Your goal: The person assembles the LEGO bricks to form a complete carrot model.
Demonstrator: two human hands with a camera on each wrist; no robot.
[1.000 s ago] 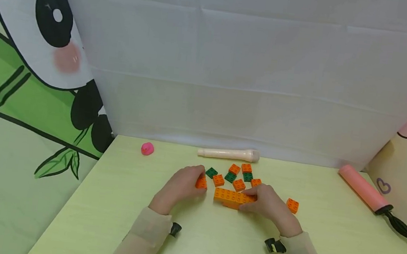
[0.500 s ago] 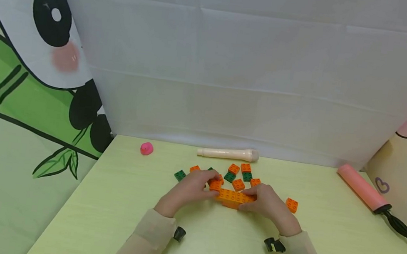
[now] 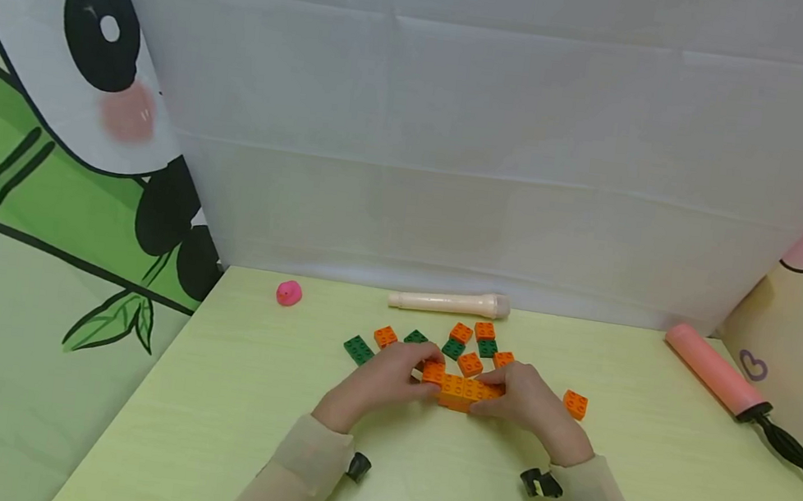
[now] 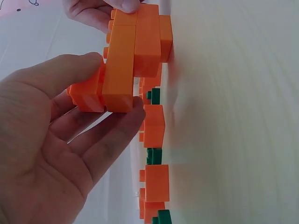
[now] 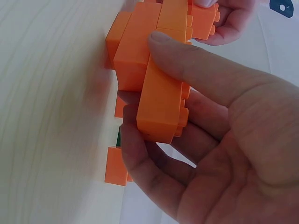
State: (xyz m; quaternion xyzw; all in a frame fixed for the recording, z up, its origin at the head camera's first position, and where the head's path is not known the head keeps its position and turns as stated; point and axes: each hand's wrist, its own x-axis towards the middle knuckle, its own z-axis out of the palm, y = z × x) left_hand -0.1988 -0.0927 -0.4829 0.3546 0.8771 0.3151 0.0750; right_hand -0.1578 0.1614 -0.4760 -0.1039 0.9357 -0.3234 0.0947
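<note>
An orange brick stack in stepped layers lies before me, built of longer toy bricks. My right hand grips its right end, the thumb on the near side and the fingers behind. My left hand pinches a small orange brick at the top of the stack's left end. In the left wrist view the small brick sits against the studs of the top layer, with a narrow line between them. Whether it is fully seated, I cannot tell. The right wrist view shows the right thumb across the stack.
Loose orange and green bricks lie just behind the hands, among them a green brick and an orange brick. Another orange brick is right of the right hand. Farther back are a pink toy, a pale microphone-shaped object and a pink pump.
My left hand has moved right, bringing the small orange brick onto the stack's left end. Green and orange bricks it had covered now show behind it. The right hand has stayed in place.
</note>
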